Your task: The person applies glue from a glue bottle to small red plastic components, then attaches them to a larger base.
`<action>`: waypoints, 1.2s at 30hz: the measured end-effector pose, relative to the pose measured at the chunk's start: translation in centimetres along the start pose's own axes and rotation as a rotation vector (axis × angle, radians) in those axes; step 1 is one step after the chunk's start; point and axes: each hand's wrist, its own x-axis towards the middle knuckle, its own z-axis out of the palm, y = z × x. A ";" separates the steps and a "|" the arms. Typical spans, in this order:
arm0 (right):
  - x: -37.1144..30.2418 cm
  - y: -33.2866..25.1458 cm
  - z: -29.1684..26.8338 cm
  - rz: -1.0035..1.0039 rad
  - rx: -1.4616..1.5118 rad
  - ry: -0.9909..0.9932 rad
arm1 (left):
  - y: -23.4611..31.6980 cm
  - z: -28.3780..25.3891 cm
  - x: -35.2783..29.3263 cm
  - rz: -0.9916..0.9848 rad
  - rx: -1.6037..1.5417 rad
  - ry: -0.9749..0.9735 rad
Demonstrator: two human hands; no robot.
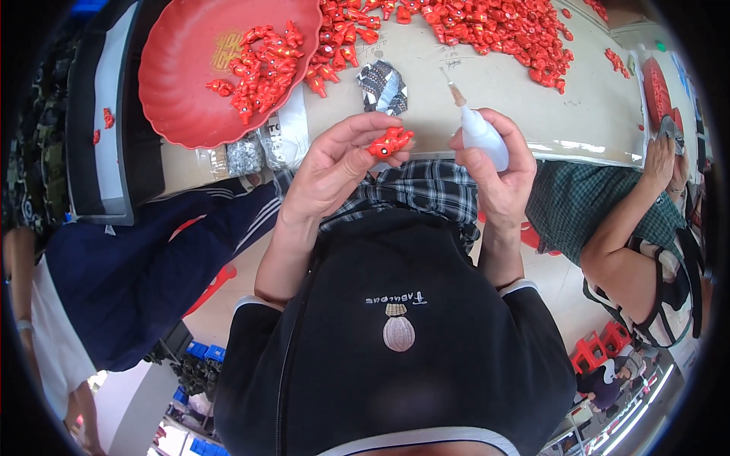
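Between the thumb and fingers of my left hand (334, 163) is a small red figurine (391, 143), held just over the table's near edge. My right hand (498, 156) grips a white squeeze bottle (484, 137) with a thin needle tip that points up and away from me. The two hands are apart, and the bottle's tip does not touch the figurine. Beyond my left hand a crumpled patterned cloth (382, 87) lies on the table. A red scalloped plate (171, 114) with several similar red figurines stands to the left.
A large heap of red figurines (502, 34) spreads over the far side of the brown table (593, 114). Clear plastic packing (281, 137) lies by the plate. One person (137, 266) sits at my left, and another's arm (627, 213) reaches to the table at my right.
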 end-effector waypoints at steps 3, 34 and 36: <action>0.2 0.3 0.7 0.045 0.051 0.018 | 0.1 0.2 -0.1 -0.056 0.061 0.017; 0.6 0.4 1.3 0.261 0.032 -0.151 | -0.4 1.6 0.2 -0.076 0.373 0.355; 0.7 0.3 1.3 0.282 0.088 -0.137 | -0.1 1.4 0.2 -0.114 0.314 0.318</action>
